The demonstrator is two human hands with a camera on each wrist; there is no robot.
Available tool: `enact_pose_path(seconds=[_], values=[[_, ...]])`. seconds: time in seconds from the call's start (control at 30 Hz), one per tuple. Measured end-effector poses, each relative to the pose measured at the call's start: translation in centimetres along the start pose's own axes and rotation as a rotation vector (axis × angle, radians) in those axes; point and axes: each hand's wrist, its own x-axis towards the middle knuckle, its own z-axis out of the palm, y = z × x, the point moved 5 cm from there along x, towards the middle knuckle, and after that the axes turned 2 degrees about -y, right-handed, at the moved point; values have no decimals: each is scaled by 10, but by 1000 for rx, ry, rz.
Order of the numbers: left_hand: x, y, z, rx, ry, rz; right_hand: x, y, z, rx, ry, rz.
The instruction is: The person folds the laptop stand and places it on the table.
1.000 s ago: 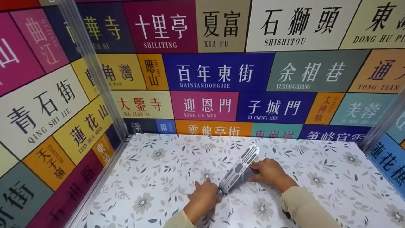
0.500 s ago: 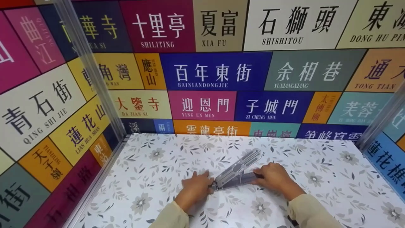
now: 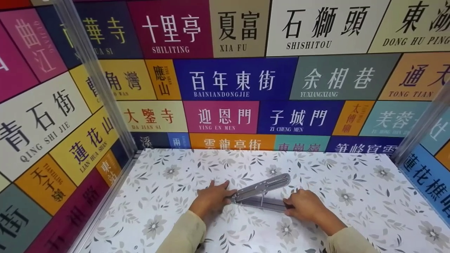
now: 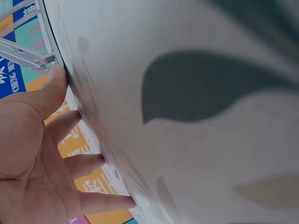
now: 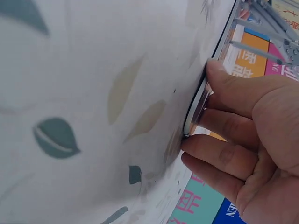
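1. Thing: our silver-grey slotted metal folding stand (image 3: 262, 187) sits on the white tabletop printed with grey flowers and leaves (image 3: 253, 228), at 5 o'clock from centre in the head view.
2. Pose: part-open wedge. From the hinge end, the narrow flat grey base (image 3: 270, 203) points just past 3 o'clock; the long round-ended upper section points between 2 and 3. Thin metal strut (image 3: 262, 199) between them.
3. Bare left hand (image 3: 212, 197) is at the stand's 9 o'clock end: thumb and forefinger look pinched on the hinge end, other fingers spread wide, tips on the tabletop.
4. Bare right hand (image 3: 305, 204) is at the 3 o'clock end, narrow grip on the base's free end: thumb on one side, fingers curled on the other.
5. Step in hand, our read: placing and squaring the stand crosswise, both ends held. Base looks down; can't confirm full contact.
6. Next move probably calls for keeping the base steady with one hand, freeing the other for the upper section. Open further or fold: can't tell. We'd watch fingers near the hinge.
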Motion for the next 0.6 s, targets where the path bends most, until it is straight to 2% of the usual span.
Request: enact_pose_path(seconds=[0.23, 0.6], values=[[7, 0, -5, 31, 36, -14, -1, -16, -5, -14, -1, -58], [18, 3, -8, -13, 53, -88, -5, -31, -3, -26, -1, -52]])
